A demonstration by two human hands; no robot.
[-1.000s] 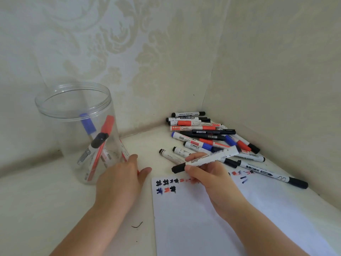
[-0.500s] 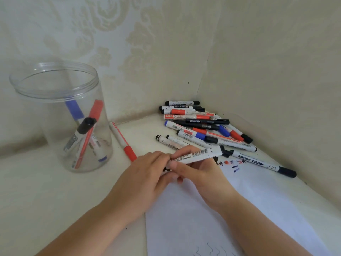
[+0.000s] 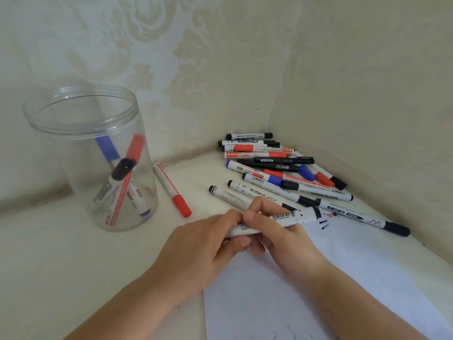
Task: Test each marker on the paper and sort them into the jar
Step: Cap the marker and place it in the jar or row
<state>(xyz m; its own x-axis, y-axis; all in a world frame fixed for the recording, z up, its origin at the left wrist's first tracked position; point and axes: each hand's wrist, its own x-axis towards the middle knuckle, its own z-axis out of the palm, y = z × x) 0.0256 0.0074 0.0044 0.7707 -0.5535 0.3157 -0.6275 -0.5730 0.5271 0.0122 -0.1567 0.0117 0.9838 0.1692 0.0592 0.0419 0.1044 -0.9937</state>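
Setting: pale table (image 3: 61,261) pushed into a corner of cream patterned wallpaper (image 3: 196,57).
Paper: white sheet (image 3: 367,278) at the near right edge of the table; small red, blue and black test strokes near its far edge, faint squiggles at its near edge.
Held marker: white marker (image 3: 291,217) with barcode, lying roughly level over the sheet's far end.
Right hand: right hand (image 3: 282,239) grips the barrel, fingers and thumb curled round it.
Left hand: left hand (image 3: 208,244) touches the right, fingertips pinching the marker's left end; cap itself hidden under the fingers.
Step (judged): uncapping before the test stroke.
Method note: pull straight along the barrel, keep the right grip steady, tip pointed clear of skin.
Unsorted: pile of markers (image 3: 282,165) in the table's far corner, against the wall.
Stray: red-capped marker (image 3: 171,190) flat on the table, just beside the jar.
Jar: clear jar (image 3: 81,114) toward the far left edge, upright, lidless, a few markers leaning inside.
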